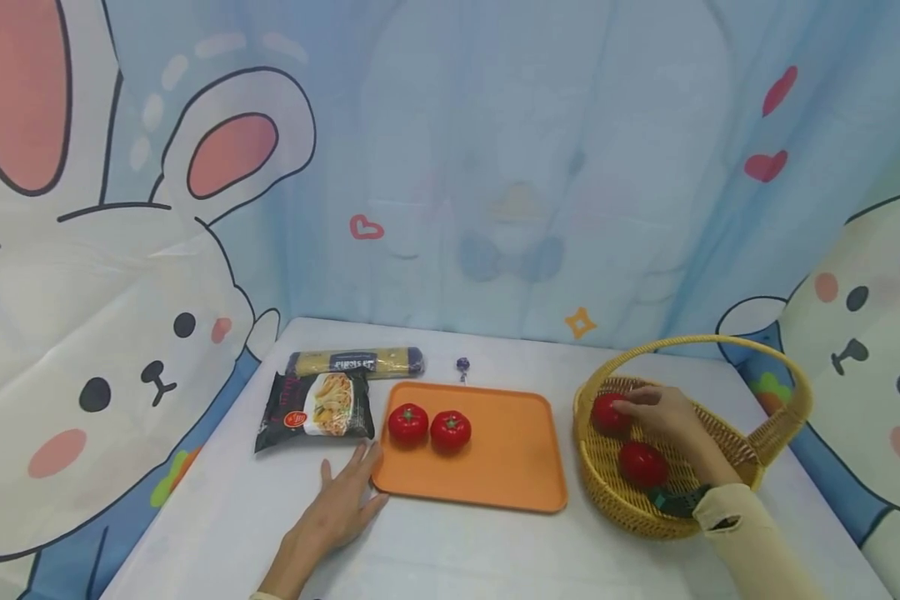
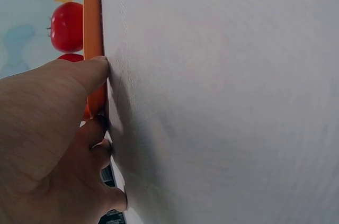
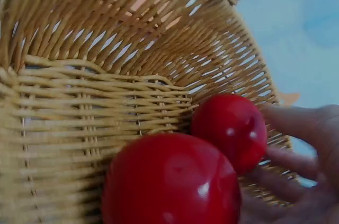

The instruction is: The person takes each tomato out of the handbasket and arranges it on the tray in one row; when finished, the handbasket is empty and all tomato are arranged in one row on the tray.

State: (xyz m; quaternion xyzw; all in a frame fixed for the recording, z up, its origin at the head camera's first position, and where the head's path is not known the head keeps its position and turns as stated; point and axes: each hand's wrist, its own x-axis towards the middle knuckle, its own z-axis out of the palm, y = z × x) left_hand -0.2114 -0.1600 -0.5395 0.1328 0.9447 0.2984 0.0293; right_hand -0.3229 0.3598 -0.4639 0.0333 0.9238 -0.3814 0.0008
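In the head view, my right hand (image 1: 667,412) reaches into a wicker basket (image 1: 592,492) at the right. Thumb and fingers hold a round, smooth red fruit (image 3: 229,131) at the far side of the basket. A second round red fruit (image 1: 642,465) lies nearer, under my wrist. My left hand (image 1: 342,500) rests at the left front corner of an orange tray (image 1: 510,450), fingers spread and thumb touching its edge. Two red tomatoes (image 1: 408,424) with green stems sit on the tray's left half.
A black noodle packet (image 1: 318,407) lies left of the tray, in front of a long yellow pasta pack (image 1: 356,362). A small purple item (image 1: 462,365) is behind the tray. The basket's tall handle (image 1: 720,340) arches over my right hand. A printed curtain hangs behind the white table.
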